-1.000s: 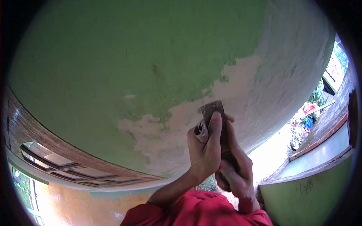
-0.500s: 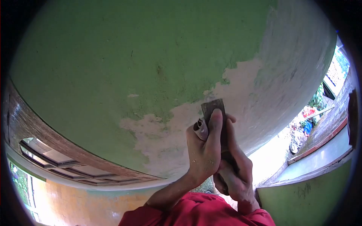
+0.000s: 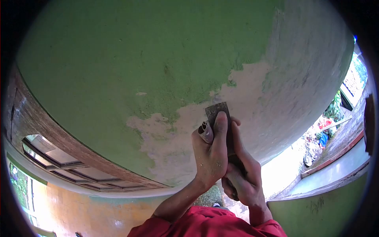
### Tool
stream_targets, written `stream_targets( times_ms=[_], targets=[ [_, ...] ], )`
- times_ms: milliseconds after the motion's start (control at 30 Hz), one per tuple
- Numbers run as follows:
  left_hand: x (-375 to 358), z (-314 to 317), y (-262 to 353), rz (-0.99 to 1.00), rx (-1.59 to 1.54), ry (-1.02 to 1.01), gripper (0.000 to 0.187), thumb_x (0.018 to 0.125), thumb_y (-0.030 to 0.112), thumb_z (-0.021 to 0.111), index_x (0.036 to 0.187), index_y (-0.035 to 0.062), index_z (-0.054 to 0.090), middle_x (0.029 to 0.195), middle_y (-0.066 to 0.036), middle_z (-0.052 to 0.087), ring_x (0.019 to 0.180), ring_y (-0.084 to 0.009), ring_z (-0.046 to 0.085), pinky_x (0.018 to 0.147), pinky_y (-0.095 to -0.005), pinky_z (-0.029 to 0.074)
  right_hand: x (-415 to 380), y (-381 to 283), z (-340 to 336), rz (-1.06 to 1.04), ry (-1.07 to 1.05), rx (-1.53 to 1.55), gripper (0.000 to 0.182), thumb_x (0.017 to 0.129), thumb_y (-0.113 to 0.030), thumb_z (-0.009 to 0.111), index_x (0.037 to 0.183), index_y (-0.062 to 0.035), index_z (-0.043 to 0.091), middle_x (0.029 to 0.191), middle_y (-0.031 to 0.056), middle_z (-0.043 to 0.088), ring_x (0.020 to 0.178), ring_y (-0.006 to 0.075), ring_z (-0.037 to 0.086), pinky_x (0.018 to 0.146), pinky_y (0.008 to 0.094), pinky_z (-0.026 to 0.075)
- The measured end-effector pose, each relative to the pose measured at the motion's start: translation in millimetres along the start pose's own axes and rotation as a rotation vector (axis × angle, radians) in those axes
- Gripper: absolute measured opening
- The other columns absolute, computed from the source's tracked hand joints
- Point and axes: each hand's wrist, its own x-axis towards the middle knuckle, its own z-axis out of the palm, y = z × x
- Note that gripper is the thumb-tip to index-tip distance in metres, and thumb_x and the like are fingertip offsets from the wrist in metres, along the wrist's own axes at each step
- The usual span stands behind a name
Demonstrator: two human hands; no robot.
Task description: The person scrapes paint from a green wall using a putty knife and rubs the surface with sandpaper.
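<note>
A dark flat scraper blade (image 3: 216,109) rests against the wall at the edge between green paint (image 3: 118,71) and a bare pale patch (image 3: 189,138). My left hand (image 3: 211,156) has its thumb pressed along the blade, and a rolled grey sheet (image 3: 205,132) is tucked between its thumb and fingers. Lower down, my right hand (image 3: 244,179) is wrapped round the scraper's handle, with one finger stretched up beside the blade. Pale dust specks lie on my left wrist. The blade's lower part is hidden by my hands.
A wooden-framed window (image 3: 75,173) is at the lower left, above an orange wall (image 3: 98,213). On the right are a green low wall (image 3: 319,209), a ledge (image 3: 335,170) and plants (image 3: 334,107) outside. Red cloth (image 3: 209,223) covers my body at the bottom.
Both hands and the scraper have shifted slightly left and up in the view. The wall and surroundings have shifted a little too. My grip looks the same.
</note>
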Motion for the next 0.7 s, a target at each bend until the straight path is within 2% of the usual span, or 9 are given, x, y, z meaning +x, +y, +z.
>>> stream_targets(
  times_ms=[67,133,233,300,433,467,600,700],
  targets=[
    [2,0,4,-0.039,0.008,-0.009,0.036,0.104,0.024,0.049,0.085,-0.0010,0.066,0.072,0.001,0.061,0.066,-0.0034,0.050,0.056,-0.0214,0.039,2,-7,5,-0.023,0.039,-0.012,0.077,0.085,0.004,0.040,0.156,-0.0059,0.013,0.094,0.0092,0.063,0.056,0.0102,0.049,0.050,0.0264,0.040],
    [9,4,14,0.104,0.083,-0.016,0.036,0.104,0.023,0.048,0.086,-0.0015,0.066,0.071,0.001,0.061,0.066,-0.0036,0.051,0.056,-0.0216,0.039,0,-11,6,-0.021,0.073,-0.019,0.077,0.085,0.004,0.040,0.156,-0.0062,0.013,0.092,0.0085,0.063,0.056,0.0099,0.048,0.049,0.0261,0.039],
    [7,2,10,0.069,0.047,-0.042,0.036,0.104,0.023,0.047,0.086,-0.0016,0.066,0.072,0.001,0.061,0.066,-0.0042,0.052,0.056,-0.0222,0.040,8,-15,0,-0.028,0.019,0.055,0.077,0.085,0.005,0.039,0.156,-0.0059,0.013,0.084,0.0063,0.061,0.053,0.0086,0.047,0.046,0.0246,0.037],
    [3,-2,8,0.042,0.044,-0.028,0.036,0.104,0.023,0.047,0.086,-0.0017,0.066,0.072,0.001,0.061,0.066,-0.0047,0.052,0.056,-0.0224,0.040,-1,-9,4,0.067,0.035,0.090,0.076,0.085,0.006,0.038,0.156,-0.0057,0.012,0.076,0.0038,0.058,0.050,0.0077,0.046,0.045,0.0236,0.036],
    [12,6,15,0.053,0.033,-0.020,0.036,0.104,0.023,0.048,0.085,-0.0010,0.066,0.072,0.002,0.059,0.066,-0.0045,0.051,0.056,-0.0222,0.040,9,-24,5,0.036,0.059,0.071,0.077,0.084,0.006,0.037,0.156,-0.0055,0.012,0.076,0.0040,0.057,0.050,0.0073,0.047,0.045,0.0234,0.036],
    [14,9,19,0.077,-0.014,-0.026,0.036,0.104,0.023,0.048,0.085,-0.0008,0.066,0.072,0.002,0.059,0.066,-0.0044,0.050,0.056,-0.0220,0.039,12,-20,-1,-0.041,0.009,0.051,0.078,0.083,0.006,0.037,0.156,-0.0052,0.012,0.075,0.0054,0.058,0.051,0.0089,0.048,0.046,0.0248,0.038],
    [0,4,6,-0.010,0.033,0.011,0.036,0.104,0.024,0.048,0.085,-0.0006,0.066,0.072,0.003,0.058,0.065,-0.0044,0.049,0.055,-0.0220,0.038,2,-11,-7,0.079,-0.054,0.019,0.079,0.083,0.006,0.039,0.156,-0.0045,0.011,0.076,0.0074,0.058,0.053,0.0120,0.050,0.050,0.0278,0.040],
    [-1,6,8,-0.049,-0.027,0.036,0.036,0.104,0.025,0.048,0.086,-0.0008,0.066,0.073,0.003,0.058,0.066,-0.0040,0.049,0.055,-0.0218,0.038,1,-23,-9,0.055,-0.065,0.004,0.079,0.083,0.006,0.040,0.156,-0.0042,0.011,0.078,0.0080,0.059,0.056,0.0119,0.051,0.051,0.0280,0.041]
  ],
)
